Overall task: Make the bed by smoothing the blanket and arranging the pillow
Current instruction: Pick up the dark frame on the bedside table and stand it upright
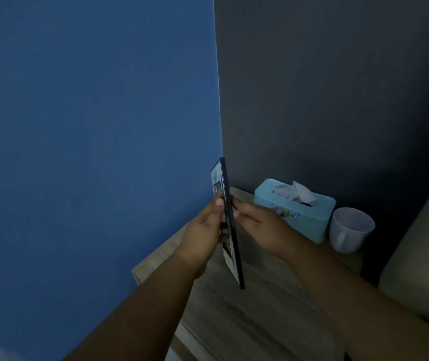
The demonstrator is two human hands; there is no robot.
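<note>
Both hands meet on a thin dark picture frame [230, 225] seen almost edge-on, held upright with a slight tilt. Left grip [205, 230]: fingers closed on the frame's left, picture-bearing face, the thumb tip [219, 202] pressed near its edge. Right grip [257, 221]: closed on the frame's back from the right side, fingertips [235, 212] touching the dark edge. Two bare forearms reach in from the near bottom of the view.

Under the hands lies a light wood-grain tabletop [260, 308], and the frame's lower corner hangs just above it; whether it touches the wood cannot be told. At the near right edge a pale beige padded surface [421, 256] rises beside the tabletop; it may belong to the bed, but neither blanket nor pillow can be made out anywhere in view.

Farther back on the tabletop, to the right of the hands, sits a light blue tissue box [309, 212] with a white tissue [300, 192] standing out of its slot. Just beside the box, on its right, stands a white mug [351, 229]. Behind everything, a blue wall [91, 126] on the left meets a dark grey wall [338, 87] on the right.
</note>
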